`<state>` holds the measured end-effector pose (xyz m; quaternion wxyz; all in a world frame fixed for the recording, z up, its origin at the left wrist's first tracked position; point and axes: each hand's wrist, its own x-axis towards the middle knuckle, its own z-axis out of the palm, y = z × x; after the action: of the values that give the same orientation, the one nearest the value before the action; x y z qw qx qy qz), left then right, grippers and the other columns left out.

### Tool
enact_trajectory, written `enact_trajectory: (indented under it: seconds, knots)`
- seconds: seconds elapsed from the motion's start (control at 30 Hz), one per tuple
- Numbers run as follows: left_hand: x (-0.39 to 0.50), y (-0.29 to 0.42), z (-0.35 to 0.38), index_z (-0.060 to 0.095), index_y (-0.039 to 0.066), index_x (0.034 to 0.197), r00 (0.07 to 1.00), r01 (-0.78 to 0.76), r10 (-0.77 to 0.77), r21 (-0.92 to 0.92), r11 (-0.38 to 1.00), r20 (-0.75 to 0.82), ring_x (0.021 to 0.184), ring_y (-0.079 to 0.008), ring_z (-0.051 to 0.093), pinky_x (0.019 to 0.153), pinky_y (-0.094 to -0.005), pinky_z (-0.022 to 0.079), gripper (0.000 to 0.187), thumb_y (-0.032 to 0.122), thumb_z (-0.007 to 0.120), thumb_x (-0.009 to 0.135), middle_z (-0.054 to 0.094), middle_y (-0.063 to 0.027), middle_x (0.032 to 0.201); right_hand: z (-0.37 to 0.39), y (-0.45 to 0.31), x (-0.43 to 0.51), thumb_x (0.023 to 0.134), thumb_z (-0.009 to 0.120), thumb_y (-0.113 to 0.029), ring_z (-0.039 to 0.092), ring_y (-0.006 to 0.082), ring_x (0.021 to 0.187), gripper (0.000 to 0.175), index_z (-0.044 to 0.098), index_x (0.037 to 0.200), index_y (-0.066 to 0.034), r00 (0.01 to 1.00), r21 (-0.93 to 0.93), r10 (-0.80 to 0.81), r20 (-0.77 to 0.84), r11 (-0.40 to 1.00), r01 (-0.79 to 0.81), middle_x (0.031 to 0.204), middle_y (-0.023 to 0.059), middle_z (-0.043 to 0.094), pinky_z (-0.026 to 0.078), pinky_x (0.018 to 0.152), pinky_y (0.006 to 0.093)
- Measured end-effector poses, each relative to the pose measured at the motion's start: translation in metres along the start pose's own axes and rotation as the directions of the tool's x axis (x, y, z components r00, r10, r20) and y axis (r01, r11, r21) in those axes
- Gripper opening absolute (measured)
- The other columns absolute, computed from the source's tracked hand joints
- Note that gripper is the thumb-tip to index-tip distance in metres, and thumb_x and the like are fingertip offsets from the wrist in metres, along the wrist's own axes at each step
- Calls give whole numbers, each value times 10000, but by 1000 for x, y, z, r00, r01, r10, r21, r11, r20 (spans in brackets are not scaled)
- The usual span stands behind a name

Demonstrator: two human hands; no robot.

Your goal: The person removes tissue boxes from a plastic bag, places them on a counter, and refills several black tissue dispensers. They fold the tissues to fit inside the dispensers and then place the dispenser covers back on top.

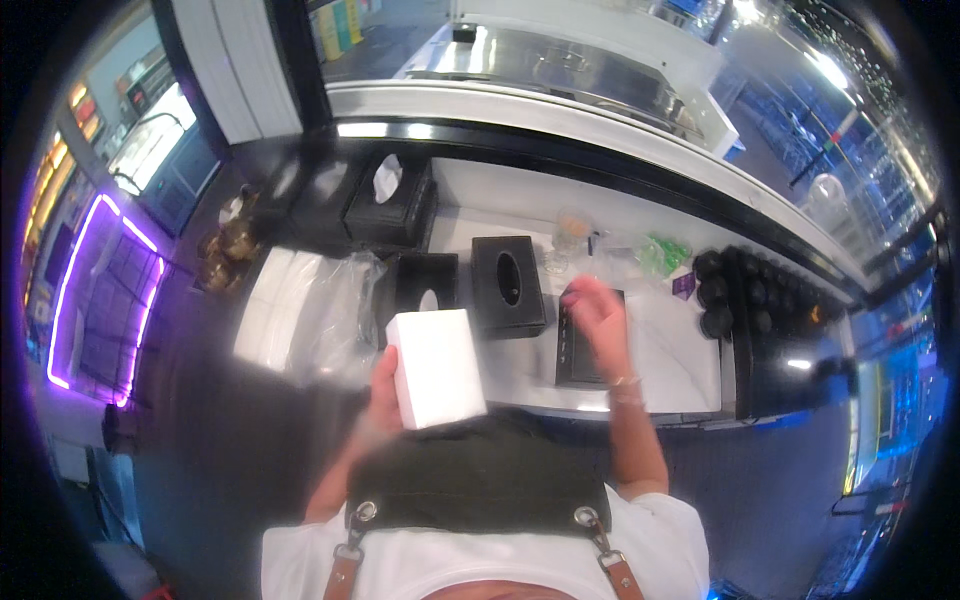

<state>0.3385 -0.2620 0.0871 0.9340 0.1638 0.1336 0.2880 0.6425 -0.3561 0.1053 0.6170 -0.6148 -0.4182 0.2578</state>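
Note:
My left hand (385,390) grips a white block of folded tissues (439,367) by its left side, in front of my dark apron. My right hand (600,322) is raised over a flat black panel (577,360) with pale marks along its left edge. Motion blurs these fingers, so whether they hold anything is unclear. Between the hands, a black tissue box cover (508,289) with an oval opening lies on the white counter (660,352). An open black box (426,274) sits behind the tissue block, partly hidden by it.
Stacked white tissues (277,307) and clear plastic wrapping (345,315) lie at the left. Behind them stands a black tissue box (388,202) with a tissue protruding. Glasses (571,229), green packets (664,255) and a rack of black round items (750,285) line the back and right.

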Motion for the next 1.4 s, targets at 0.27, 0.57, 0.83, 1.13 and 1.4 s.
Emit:
enact_trajectory:
  seconds: [0.27, 0.57, 0.83, 1.13, 1.4]
  knots:
    - [-2, -28, 7, 335, 93, 1380, 931, -248, 350, 532, 810, -98, 1171, -231, 463, 1015, -386, 360, 479, 240, 490, 951, 418, -91, 1343, 105, -38, -73, 749, 679, -91, 469, 256, 1195, 820, 232, 1434, -43, 814, 335, 314, 490, 794, -507, 1330, 152, 412, 407, 988, 358]
    - [6, -40, 46, 467, 42, 1265, 881, -85, 436, 968, -235, 183, 1134, -255, 514, 845, -344, 486, 629, 220, 718, 716, 503, -140, 1251, 78, -13, -70, 675, 736, -287, 386, 404, 1185, 930, 251, 1405, 27, 958, -333, -116, 263, 921, 203, 1295, 254, 383, 321, 1019, 461]
    - [48, -109, 63, 485, 20, 1188, 803, -89, 521, 923, -375, 290, 1041, -397, 562, 855, -377, 491, 493, -11, 565, 702, 552, -215, 1195, -2, -15, -58, 589, 762, -246, 427, 423, 1135, 912, 351, 1376, -37, 904, -489, -156, 399, 797, 354, 1242, 252, 362, 398, 955, 442]
    - [72, -135, 75, 551, 45, 1082, 848, -67, 406, 828, -557, 342, 865, -336, 629, 722, -402, 527, 347, 9, 577, 738, 633, -163, 1052, -25, 8, -43, 628, 791, -267, 451, 397, 1116, 734, 453, 1237, -37, 925, -410, -87, 370, 878, 246, 1186, 218, 397, 423, 934, 429]
    - [74, -107, 57, 664, 5, 926, 776, -166, 512, 903, -396, 368, 800, -306, 672, 706, -350, 537, 220, -46, 550, 745, 677, -168, 865, -10, 7, -28, 629, 768, -230, 444, 366, 1058, 570, 533, 1116, -47, 877, -267, -141, 460, 919, 288, 1082, 198, 455, 411, 898, 423]
